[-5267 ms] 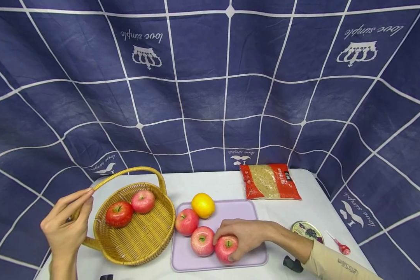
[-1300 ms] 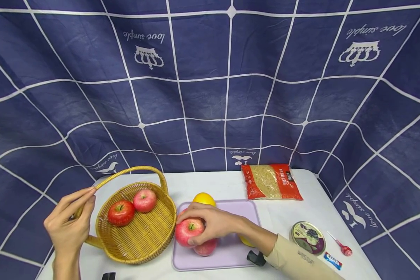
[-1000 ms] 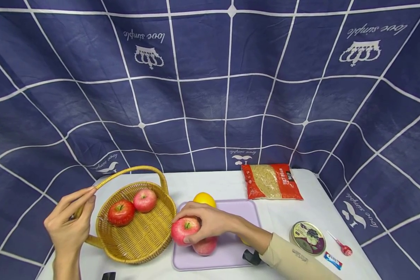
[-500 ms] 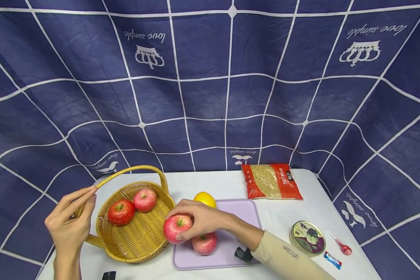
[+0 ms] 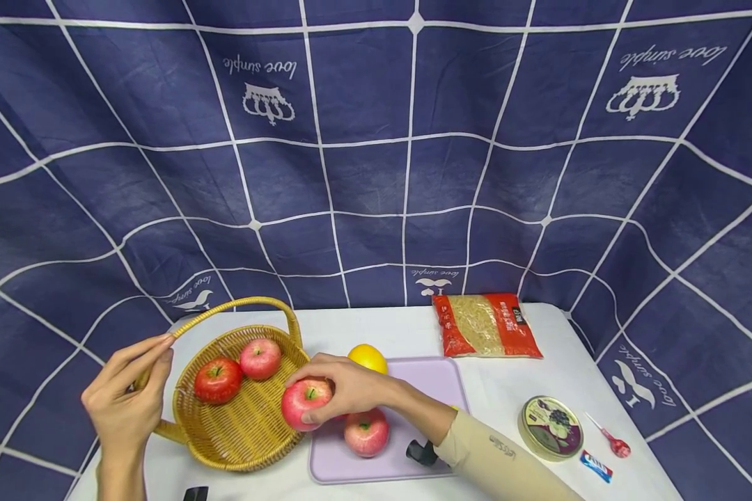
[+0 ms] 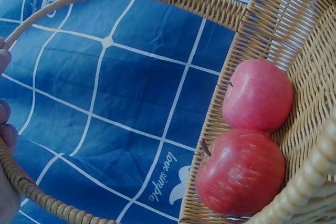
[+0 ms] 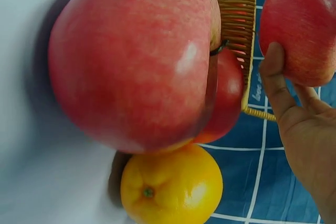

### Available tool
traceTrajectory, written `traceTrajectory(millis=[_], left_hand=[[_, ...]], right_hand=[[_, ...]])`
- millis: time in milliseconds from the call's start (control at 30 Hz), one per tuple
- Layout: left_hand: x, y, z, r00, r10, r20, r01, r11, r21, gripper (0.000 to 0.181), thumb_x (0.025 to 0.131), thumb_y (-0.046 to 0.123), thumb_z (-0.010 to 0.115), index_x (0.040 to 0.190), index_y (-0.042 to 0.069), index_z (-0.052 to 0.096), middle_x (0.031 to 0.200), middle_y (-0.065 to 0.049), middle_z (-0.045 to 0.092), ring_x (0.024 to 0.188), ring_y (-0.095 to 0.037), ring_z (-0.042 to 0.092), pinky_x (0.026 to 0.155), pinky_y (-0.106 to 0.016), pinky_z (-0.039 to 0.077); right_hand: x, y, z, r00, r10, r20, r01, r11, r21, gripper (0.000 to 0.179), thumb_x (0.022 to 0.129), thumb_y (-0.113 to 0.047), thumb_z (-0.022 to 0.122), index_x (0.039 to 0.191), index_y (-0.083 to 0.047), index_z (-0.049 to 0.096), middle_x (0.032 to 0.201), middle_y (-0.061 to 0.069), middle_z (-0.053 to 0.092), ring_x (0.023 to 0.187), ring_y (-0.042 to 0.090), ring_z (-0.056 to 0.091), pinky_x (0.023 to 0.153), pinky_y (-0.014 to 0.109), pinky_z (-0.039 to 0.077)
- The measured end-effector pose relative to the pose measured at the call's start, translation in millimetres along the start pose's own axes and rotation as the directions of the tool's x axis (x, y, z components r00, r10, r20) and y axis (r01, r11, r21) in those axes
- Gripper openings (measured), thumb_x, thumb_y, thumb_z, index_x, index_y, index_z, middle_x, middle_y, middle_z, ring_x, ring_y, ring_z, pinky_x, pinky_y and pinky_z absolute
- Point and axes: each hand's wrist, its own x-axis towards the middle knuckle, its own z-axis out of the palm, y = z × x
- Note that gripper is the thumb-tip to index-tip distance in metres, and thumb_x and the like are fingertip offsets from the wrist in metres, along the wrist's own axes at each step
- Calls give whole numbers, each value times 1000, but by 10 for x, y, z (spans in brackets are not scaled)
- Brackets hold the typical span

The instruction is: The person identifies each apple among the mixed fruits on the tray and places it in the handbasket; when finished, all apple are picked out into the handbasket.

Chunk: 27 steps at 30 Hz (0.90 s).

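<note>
My left hand [image 5: 125, 396] holds the arched handle [image 5: 244, 302] of a round wicker basket [image 5: 251, 431]. Inside lie a dark red apple [image 5: 217, 380] and a pinker apple [image 5: 260, 358], touching in the left wrist view. Above the basket's right rim, my right hand [image 5: 347, 383] grips another red apple [image 5: 305, 403] between thumb and fingers. On the lilac tray [image 5: 407, 467] sits an apple [image 5: 366, 433]; a further apple [image 7: 226, 98] shows behind it in the right wrist view, mostly hidden by my hand in the head view. An orange [image 5: 368, 357] lies at the tray's back left corner.
A red bag of grain-like food [image 5: 487, 325] lies at the back right. A round tin [image 5: 551, 427], a lollipop [image 5: 615, 443] and a small blue-and-white packet [image 5: 596, 466] are at the right. My right forearm hides most of something yellow on the tray.
My right hand has lifted the apple from the tray's right part and carried it left to the basket's rim. My left hand has stayed on the handle.
</note>
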Motion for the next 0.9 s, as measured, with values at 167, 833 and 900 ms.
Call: traceTrajectory(millis=[167,833,900], left_hand=[[-2,6,0,1000,0,-4,0,1000,-7,6,77,-17,73,82,-20,72,91,-24,74,89,-13,73,84,-14,54],[5,24,11,1000,3,1,-3,1000,-9,7,76,-18,73,83,-20,72,91,-25,74,89,-13,73,83,-14,54],[5,19,14,1000,4,2,-4,1000,-9,6,76,-18,73,83,-20,72,91,-25,74,89,-12,72,83,-14,54]], right_hand=[[59,11,49,1000,4,-3,-4,1000,7,54,82,-46,80,132,-43,58,122,-25,55,111,-8,50,96,15,46],[230,-2,125,999,32,-18,-32,999,-27,51,82,-52,78,129,-49,57,118,-28,54,108,-9,49,93,17,45],[249,3,130,999,33,-18,-34,999,-34,51,82,-52,78,129,-49,57,118,-28,54,108,-9,49,93,17,45]])
